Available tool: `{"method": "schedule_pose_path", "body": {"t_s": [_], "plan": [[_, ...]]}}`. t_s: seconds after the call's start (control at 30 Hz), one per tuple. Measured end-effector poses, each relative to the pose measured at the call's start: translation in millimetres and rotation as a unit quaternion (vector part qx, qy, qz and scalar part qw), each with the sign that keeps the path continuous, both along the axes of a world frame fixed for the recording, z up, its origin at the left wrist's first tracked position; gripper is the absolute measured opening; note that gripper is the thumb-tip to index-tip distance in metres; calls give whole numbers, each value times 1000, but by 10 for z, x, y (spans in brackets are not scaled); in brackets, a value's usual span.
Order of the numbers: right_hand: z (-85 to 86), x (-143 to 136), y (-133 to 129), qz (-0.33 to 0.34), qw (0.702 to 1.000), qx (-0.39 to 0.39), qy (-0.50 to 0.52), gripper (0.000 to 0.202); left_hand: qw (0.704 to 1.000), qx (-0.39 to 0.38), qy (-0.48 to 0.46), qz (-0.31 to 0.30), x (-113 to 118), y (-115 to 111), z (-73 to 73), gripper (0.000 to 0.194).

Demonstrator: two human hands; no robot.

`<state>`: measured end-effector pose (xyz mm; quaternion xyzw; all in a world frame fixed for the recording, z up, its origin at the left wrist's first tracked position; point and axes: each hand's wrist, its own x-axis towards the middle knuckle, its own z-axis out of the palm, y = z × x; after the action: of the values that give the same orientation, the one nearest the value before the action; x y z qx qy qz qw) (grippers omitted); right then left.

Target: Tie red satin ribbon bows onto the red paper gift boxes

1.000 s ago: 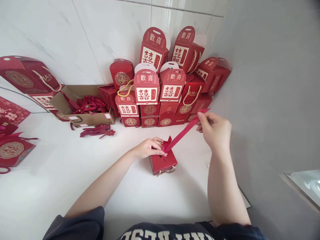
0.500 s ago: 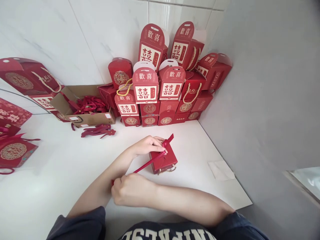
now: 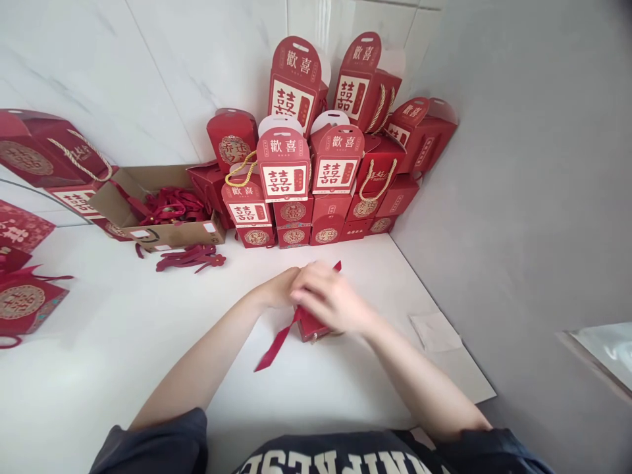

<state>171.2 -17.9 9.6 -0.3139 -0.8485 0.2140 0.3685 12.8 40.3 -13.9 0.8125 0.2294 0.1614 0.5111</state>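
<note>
A small red gift box point(image 3: 309, 327) lies on the white table in front of me, with a rope handle at its near side. A red ribbon point(image 3: 276, 347) crosses its top; one tail hangs out toward me on the left, and the other tip points up at the back. My left hand point(image 3: 281, 288) is at the box's left back, its fingers hidden behind the right hand. Blurred by motion, my right hand point(image 3: 330, 296) is over the top of the box, its fingers by the ribbon and the left hand. I cannot tell what it grips.
Stacked red gift boxes point(image 3: 284, 164) stand against the tiled wall. Left of them, a cardboard box point(image 3: 175, 234) holds red ribbons, with loose ribbon pieces point(image 3: 190, 259) before it. More red boxes point(image 3: 29, 299) are at far left. A white paper point(image 3: 435, 332) lies near the right edge.
My right hand has let go of the ribbon's near tail and moved up and right, over the box. The tail, taut before, now hangs loose. My left hand has stayed by the box.
</note>
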Motion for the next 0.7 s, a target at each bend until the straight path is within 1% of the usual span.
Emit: {"method": "schedule_pose_path", "body": {"t_s": [0.03,0.07,0.1,0.13,0.2,0.3,0.37,0.47,0.53,0.6,0.67,0.7], "plan": [[-8,164,104,-45,998,-33,1,23,1000,-2,-2,2,0,-4,7,15],[-36,306,196,-64,996,-64,-3,24,1000,-1,0,3,1,-8,16,16],[-78,423,270,-56,994,-97,-10,27,1000,2,2,3,2,-11,27,18],[-126,512,323,-31,991,-129,-14,29,1000,4,5,0,5,-14,37,18],[-212,615,368,12,983,-180,-11,27,1000,7,10,-2,8,-17,53,18],[-271,656,331,41,976,-212,-3,18,1000,3,15,-9,3,-19,61,19],[-278,658,276,38,977,-210,22,16,1000,-1,17,-18,-4,-18,60,19],[-282,652,156,-16,980,-166,107,17,1000,-9,19,-21,-18,-3,43,18],[-291,636,43,-33,982,-120,139,15,1000,-14,14,-22,-26,24,9,17],[-305,613,-86,-6,992,-61,114,10,999,-23,5,-29,-35,63,-43,17],[-322,593,-207,18,998,24,46,4,999,-33,-11,-42,-45,108,-104,15],[-331,588,-256,20,997,69,5,6,998,-36,-21,-49,-50,129,-132,15]]}}
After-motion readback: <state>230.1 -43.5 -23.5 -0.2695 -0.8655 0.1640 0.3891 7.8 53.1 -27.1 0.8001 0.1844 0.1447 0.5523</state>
